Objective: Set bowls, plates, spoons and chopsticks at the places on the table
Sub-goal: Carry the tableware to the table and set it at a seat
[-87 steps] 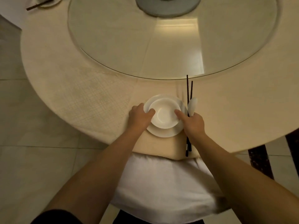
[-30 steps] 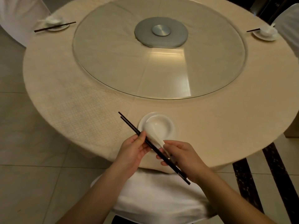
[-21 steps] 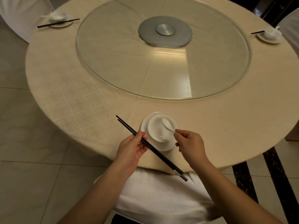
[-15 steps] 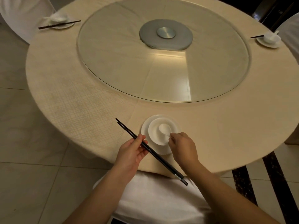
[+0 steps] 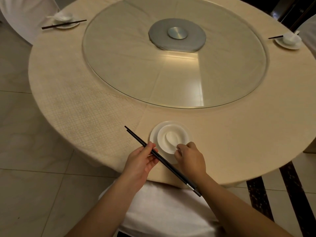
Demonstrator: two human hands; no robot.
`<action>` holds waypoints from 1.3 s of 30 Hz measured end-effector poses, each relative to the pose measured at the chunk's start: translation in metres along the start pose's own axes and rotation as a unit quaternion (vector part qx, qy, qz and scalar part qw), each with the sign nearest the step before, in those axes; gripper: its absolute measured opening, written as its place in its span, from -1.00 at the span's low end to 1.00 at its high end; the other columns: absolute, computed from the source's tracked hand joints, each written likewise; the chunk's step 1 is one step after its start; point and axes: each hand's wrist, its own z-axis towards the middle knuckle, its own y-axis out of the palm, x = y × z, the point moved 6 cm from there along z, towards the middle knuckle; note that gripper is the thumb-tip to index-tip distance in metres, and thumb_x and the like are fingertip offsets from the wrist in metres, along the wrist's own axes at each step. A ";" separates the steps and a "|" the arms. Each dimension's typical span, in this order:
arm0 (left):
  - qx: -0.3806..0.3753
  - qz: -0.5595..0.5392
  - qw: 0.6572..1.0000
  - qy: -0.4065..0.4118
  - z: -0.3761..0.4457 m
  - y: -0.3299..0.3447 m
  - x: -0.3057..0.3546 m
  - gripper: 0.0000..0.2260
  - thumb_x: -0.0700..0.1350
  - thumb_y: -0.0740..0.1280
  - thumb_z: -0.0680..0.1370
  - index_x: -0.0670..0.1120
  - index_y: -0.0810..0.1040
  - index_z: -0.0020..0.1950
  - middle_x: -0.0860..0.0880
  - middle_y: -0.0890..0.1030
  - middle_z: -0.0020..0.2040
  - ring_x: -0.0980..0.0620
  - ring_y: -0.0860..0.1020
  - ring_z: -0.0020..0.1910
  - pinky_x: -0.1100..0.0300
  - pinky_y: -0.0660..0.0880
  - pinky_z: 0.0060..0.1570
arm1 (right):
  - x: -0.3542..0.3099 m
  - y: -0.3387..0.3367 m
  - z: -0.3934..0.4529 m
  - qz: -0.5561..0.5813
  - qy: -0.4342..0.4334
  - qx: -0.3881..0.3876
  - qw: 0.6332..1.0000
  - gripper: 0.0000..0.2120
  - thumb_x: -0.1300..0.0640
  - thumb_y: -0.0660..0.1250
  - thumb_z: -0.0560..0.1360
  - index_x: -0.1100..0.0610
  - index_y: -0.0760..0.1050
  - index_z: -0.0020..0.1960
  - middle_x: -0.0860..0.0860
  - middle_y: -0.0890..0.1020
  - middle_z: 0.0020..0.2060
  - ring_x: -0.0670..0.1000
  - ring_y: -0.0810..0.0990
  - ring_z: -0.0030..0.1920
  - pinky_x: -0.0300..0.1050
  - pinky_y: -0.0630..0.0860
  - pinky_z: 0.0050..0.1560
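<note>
Since the frame half a second back, my right hand (image 5: pixel 189 155) has brought the white ceramic soup spoon (image 5: pixel 171 139) lower, so its scoop now lies inside the small white ceramic bowl (image 5: pixel 163 136) with the handle leaning toward the near rim. My right fingertips pinch the handle end; I cannot tell whether the scoop fully rests on the bowl floor. The bowl stands on the round white plate (image 5: pixel 187 131), near the edge of the round table under its beige cloth (image 5: pixel 239 142), directly in front of me.

My left hand (image 5: pixel 142 159) is closed around the pair of long dark chopsticks (image 5: pixel 160 159) at about mid-length, held diagonally above the table edge, tips pointing away and to the left, butt ends crossing below my right wrist.

Procedure, as I judge it: let the handle settle against the rim before opening the fingers, so the spoon does not slide or tip the bowl. Then lay the chopsticks, both tips aligned. The two finished settings at the far left (image 5: pixel 65 23) and far right (image 5: pixel 289 41) show the pair resting across the plate rim; I match that arrangement. Beyond lies the round glass turntable (image 5: pixel 136 65).
</note>
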 end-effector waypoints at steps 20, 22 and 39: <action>-0.054 -0.021 0.997 -0.050 -0.006 0.062 -0.013 -0.87 -0.14 0.35 0.57 -0.20 0.56 0.00 -0.09 0.62 -0.21 0.01 0.66 -0.21 0.15 0.64 -0.19 | 0.049 -0.050 -0.074 0.695 0.282 0.107 0.653 -0.69 0.01 0.22 0.53 0.13 0.63 -0.22 0.04 0.65 -0.32 -0.02 0.57 -0.30 -0.08 0.45 -0.22; -0.070 -0.001 0.996 -0.058 -0.009 0.065 -0.015 -0.85 -0.13 0.34 0.58 -0.22 0.56 -0.01 -0.09 0.63 -0.22 -0.01 0.69 -0.20 0.13 0.64 -0.19 | 0.055 -0.052 -0.072 0.639 0.284 0.120 0.705 -0.72 0.08 0.26 0.52 0.15 0.61 -0.27 0.01 0.62 -0.39 -0.02 0.54 -0.33 -0.09 0.44 -0.26; -0.160 0.345 0.925 0.023 0.026 0.142 -0.009 -0.79 0.00 0.37 0.56 -0.15 0.60 -0.04 -0.06 0.64 -0.16 0.03 0.65 -0.28 0.15 0.65 -0.16 | 0.072 -0.039 -0.064 0.561 0.144 -0.209 0.788 -0.72 -0.05 0.42 0.41 0.17 0.69 -0.12 0.12 0.66 -0.26 0.00 0.56 -0.28 -0.15 0.46 -0.23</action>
